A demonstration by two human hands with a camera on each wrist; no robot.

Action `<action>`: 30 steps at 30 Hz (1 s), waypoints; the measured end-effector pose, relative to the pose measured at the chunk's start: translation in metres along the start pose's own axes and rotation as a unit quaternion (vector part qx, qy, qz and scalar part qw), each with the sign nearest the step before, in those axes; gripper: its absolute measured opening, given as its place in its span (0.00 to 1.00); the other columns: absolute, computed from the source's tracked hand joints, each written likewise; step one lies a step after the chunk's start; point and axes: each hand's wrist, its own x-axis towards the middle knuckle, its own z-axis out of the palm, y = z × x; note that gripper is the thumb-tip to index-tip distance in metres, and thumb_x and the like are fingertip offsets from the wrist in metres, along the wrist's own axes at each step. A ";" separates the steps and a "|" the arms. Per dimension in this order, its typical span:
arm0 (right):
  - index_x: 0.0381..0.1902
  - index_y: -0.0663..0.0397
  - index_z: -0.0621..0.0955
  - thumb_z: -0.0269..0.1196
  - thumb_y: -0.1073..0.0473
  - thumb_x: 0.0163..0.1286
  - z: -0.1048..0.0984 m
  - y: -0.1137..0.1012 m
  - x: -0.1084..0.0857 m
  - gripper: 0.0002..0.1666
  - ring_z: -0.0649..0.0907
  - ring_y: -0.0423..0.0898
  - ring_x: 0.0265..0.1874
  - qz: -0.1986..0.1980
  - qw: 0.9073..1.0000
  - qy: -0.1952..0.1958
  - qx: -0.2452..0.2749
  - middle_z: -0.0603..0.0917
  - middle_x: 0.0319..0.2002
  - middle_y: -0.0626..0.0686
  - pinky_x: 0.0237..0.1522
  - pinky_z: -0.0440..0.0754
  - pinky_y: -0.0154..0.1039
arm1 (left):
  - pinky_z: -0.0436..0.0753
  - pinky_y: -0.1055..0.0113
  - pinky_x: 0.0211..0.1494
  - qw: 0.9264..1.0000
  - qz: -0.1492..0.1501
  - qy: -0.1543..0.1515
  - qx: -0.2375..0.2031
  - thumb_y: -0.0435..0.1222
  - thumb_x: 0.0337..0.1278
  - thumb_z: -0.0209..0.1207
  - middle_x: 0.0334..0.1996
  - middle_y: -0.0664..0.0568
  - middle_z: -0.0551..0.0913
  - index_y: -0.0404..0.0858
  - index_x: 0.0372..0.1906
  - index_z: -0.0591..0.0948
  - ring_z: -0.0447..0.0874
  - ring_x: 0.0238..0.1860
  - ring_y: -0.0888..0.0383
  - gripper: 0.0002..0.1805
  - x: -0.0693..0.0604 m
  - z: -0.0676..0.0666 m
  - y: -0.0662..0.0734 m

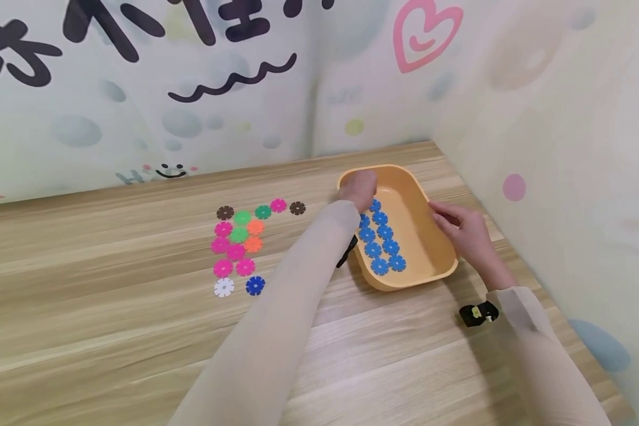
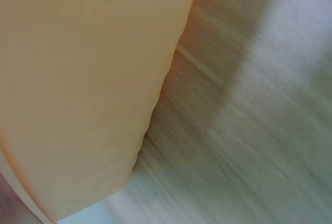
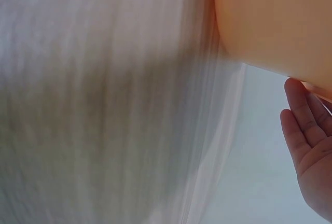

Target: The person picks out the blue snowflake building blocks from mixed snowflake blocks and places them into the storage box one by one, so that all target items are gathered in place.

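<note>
An orange-yellow plastic basket stands at the right of the table, with two rows of blue snowflake discs along its left side. Over the basket's far left corner my left hand reaches in with bent fingers, at the far end of the rows. Its fingertips are hidden, so I cannot tell whether a disc is between them. My right hand pinches the basket's right rim between thumb and fingers. From the right wrist view, some fingers lie against the outside of the basket wall.
Left of the basket, loose snowflake discs lie on the wooden table: pink, green, orange, brown, white and dark blue. A patterned wall covering borders the table's back and right edges.
</note>
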 end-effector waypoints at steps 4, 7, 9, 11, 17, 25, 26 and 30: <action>0.51 0.69 0.77 0.57 0.70 0.64 0.001 -0.001 0.000 0.17 0.79 0.59 0.46 -0.003 1.000 0.001 0.000 0.78 0.48 0.66 0.38 0.74 0.20 | 0.73 0.71 0.32 1.000 0.007 0.005 -0.005 0.27 0.61 0.50 0.32 0.54 0.78 0.40 0.36 0.81 0.73 0.31 0.60 0.10 0.000 -0.002 -0.003; 0.51 0.68 0.77 0.57 0.70 0.64 0.002 -0.002 0.001 0.17 0.79 0.59 0.46 -0.004 1.000 -0.001 -0.001 0.78 0.48 0.66 0.39 0.74 0.21 | 0.75 0.70 0.38 0.999 0.026 0.021 -0.017 0.28 0.60 0.51 0.36 0.54 0.80 0.39 0.38 0.82 0.74 0.34 0.60 0.09 0.001 -0.004 -0.006; 0.51 0.68 0.77 0.57 0.69 0.64 0.002 -0.003 0.002 0.17 0.79 0.59 0.47 -0.003 1.000 -0.004 0.000 0.78 0.48 0.66 0.39 0.74 0.21 | 0.75 0.70 0.40 0.998 0.041 0.037 -0.030 0.30 0.60 0.53 0.38 0.54 0.80 0.39 0.40 0.82 0.75 0.36 0.61 0.09 0.000 -0.007 -0.008; 0.52 0.67 0.77 0.57 0.68 0.64 0.001 -0.003 0.001 0.17 0.79 0.58 0.47 0.003 1.000 -0.008 0.001 0.78 0.49 0.66 0.39 0.74 0.21 | 0.75 0.71 0.42 0.996 0.055 0.049 -0.042 0.32 0.59 0.53 0.38 0.53 0.80 0.38 0.41 0.82 0.75 0.37 0.61 0.09 -0.001 -0.012 -0.009; 0.53 0.66 0.76 0.57 0.65 0.66 -0.004 -0.005 0.000 0.18 0.79 0.56 0.47 0.013 1.000 -0.024 -0.001 0.78 0.49 0.65 0.38 0.73 0.19 | 0.74 0.73 0.41 0.992 0.076 0.045 -0.094 0.34 0.60 0.53 0.38 0.52 0.78 0.38 0.43 0.80 0.74 0.37 0.60 0.09 -0.015 -0.033 -0.010; 0.55 0.64 0.76 0.56 0.60 0.67 -0.019 -0.014 -0.003 0.20 0.78 0.28 0.36 0.011 0.999 -0.044 -0.009 0.79 0.47 0.66 0.36 0.72 0.18 | 0.74 0.75 0.40 0.982 0.102 0.082 -0.139 0.34 0.59 0.55 0.37 0.51 0.78 0.36 0.43 0.79 0.74 0.38 0.60 0.09 -0.051 -0.056 -0.026; 0.55 0.64 0.76 0.56 0.60 0.68 -0.021 -0.017 -0.003 0.20 0.79 0.32 0.37 0.009 0.999 -0.049 -0.011 0.79 0.47 0.65 0.37 0.72 0.19 | 0.74 0.75 0.40 0.981 0.104 0.086 -0.142 0.34 0.59 0.55 0.37 0.52 0.78 0.36 0.43 0.79 0.74 0.38 0.60 0.09 -0.056 -0.058 -0.029; 0.54 0.64 0.76 0.56 0.59 0.67 -0.024 -0.030 -0.005 0.20 0.80 0.53 0.44 -0.014 0.997 -0.071 -0.019 0.79 0.48 0.64 0.44 0.76 0.30 | 0.74 0.74 0.41 0.978 0.095 0.100 -0.156 0.34 0.60 0.55 0.37 0.52 0.79 0.35 0.44 0.79 0.75 0.38 0.60 0.10 -0.079 -0.069 -0.040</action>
